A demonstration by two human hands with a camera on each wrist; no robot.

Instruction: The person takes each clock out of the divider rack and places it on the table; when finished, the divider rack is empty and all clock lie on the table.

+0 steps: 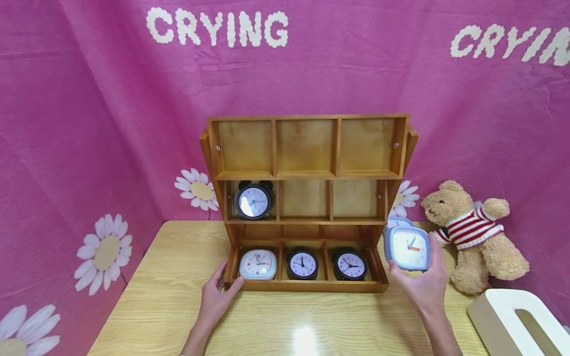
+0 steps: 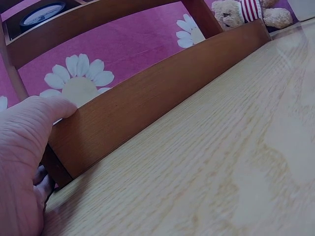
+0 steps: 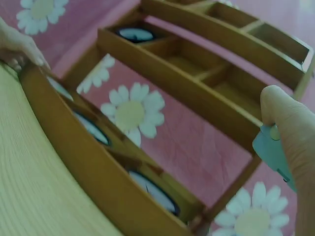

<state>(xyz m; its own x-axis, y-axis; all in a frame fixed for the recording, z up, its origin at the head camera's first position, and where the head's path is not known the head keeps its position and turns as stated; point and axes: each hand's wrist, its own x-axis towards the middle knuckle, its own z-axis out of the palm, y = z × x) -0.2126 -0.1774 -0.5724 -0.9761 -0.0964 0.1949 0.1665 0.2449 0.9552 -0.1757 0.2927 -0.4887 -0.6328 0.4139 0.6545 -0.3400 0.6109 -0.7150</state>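
My left hand (image 1: 216, 296) grips the lower left corner of a wooden shelf (image 1: 307, 286), thumb over the front board and fingers round the side. In my right hand (image 1: 425, 284) is a blue square alarm clock (image 1: 408, 248), pinched by its sides right of the shelf, dial towards the head camera. The right wrist view shows only a strip of its casing (image 3: 275, 155) by the thumb. The bottom row holds a pale blue clock (image 1: 258, 264), a black round clock (image 1: 303, 264) and another black clock (image 1: 350, 265). A black twin-bell alarm clock (image 1: 253, 201) stands in the middle row's left compartment.
Behind the held clock, another light blue clock (image 1: 398, 222) is partly hidden. A teddy bear (image 1: 474, 232) in a striped shirt leans against the pink cloth (image 1: 311, 74) at right. A white tissue box (image 1: 494, 309) stands at the front right of the wooden table (image 1: 267, 321).
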